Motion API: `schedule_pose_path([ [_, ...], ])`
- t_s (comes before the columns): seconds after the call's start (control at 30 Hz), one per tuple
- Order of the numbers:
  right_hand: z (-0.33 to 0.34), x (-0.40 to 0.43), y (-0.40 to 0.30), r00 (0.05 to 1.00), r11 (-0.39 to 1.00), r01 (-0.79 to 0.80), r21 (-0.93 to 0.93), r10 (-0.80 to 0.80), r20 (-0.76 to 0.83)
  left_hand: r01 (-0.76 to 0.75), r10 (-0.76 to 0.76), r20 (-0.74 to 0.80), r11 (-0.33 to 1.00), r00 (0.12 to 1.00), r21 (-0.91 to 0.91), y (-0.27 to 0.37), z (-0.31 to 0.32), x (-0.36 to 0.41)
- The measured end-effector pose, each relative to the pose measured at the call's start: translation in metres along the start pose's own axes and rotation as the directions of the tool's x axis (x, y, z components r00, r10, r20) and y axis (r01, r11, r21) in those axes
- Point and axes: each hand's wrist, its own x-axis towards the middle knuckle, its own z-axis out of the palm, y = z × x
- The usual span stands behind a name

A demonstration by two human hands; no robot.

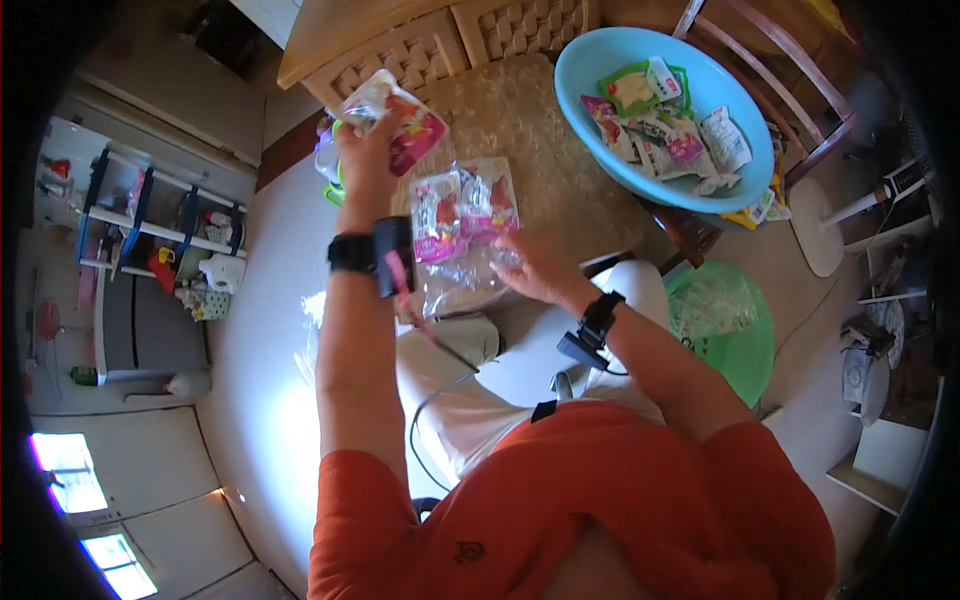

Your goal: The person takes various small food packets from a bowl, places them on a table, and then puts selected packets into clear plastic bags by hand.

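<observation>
My left hand (367,161) grips a pink-and-white foil food packet (420,135) above the far left part of a worn wooden table (555,142). Two similar packets, a left one (436,217) and a right one (489,196), lie side by side nearer to me. They rest on or partly in a clear plastic bag (457,281), whose crinkled end reaches the table's front edge. My right hand (536,266) is at the bag's right side, with a shiny bit of the clear plastic between thumb and fingers. Whether the packets are fully inside the bag is hard to see.
A light blue basin (585,142) holding several food packets stands at the right. Below it, a green basin (750,360) contains clear plastic wrap (712,304). A wooden chair (795,60) is behind. A cable (420,412) hangs from my left wrist.
</observation>
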Motion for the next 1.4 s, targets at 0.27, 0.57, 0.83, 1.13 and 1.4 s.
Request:
schedule_pose_path([
  [0.27,-0.008,0.000,-0.007,1.000,1.000,0.008,0.022,-0.008,-0.011,-0.497,0.073,0.509,0.370,0.858,0.785,0.016,-0.131,-0.166],
  [0.57,-0.012,0.015,-0.050,0.993,0.992,-0.114,0.045,0.114,-0.002,0.577,-0.563,0.281,0.816,0.777,0.038,0.018,-0.086,-0.270],
  [0.83,-0.020,0.017,-0.064,0.996,0.996,-0.050,0.078,0.056,-0.070,0.554,-0.571,0.182,0.821,0.800,0.139,0.000,-0.076,-0.222],
  [1.13,-0.017,0.007,-0.065,0.997,0.999,-0.047,-0.022,0.045,-0.070,0.349,-0.347,0.099,0.937,0.932,-0.004,-0.044,-0.048,-0.171],
  [1.4,-0.017,0.007,-0.065,0.987,0.993,-0.085,0.083,0.095,-0.130,0.226,-0.234,-0.030,0.890,0.972,0.395,-0.062,-0.041,-0.159],
])
